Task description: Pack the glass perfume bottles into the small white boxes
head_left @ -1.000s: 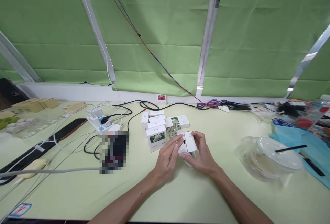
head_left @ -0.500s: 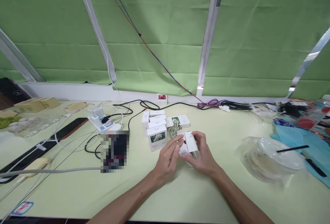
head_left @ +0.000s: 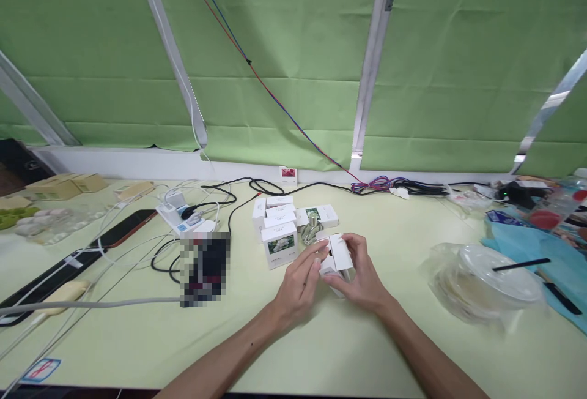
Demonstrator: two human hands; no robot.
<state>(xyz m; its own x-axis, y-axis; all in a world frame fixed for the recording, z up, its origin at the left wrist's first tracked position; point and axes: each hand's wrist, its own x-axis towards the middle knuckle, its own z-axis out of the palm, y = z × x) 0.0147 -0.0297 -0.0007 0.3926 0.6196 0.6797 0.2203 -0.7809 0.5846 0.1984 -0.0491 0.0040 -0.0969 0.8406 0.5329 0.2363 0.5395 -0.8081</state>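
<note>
Between my hands is a small white cardboard box (head_left: 340, 256) with its top flap raised. My right hand (head_left: 364, 276) grips its right side, the thumb low on the front and the fingers behind the top. Against the left side, my left hand (head_left: 300, 279) has its fingers closed on the box edge; its fingertips partly cover the opening. What lies inside cannot be seen. Just behind the held box rests a coiled pale cable (head_left: 313, 231). To the left stand several white boxes (head_left: 280, 249) with a flower picture, and another white box (head_left: 324, 215) lies flat behind the cable.
A power strip (head_left: 181, 215) with plugs and tangled cables occupies the left, beside a pixelated dark patch (head_left: 206, 273). On the right sits a lidded plastic bowl (head_left: 498, 276) in a clear bag, near a blue bag (head_left: 518, 243). Black cables (head_left: 316, 185) run along the back.
</note>
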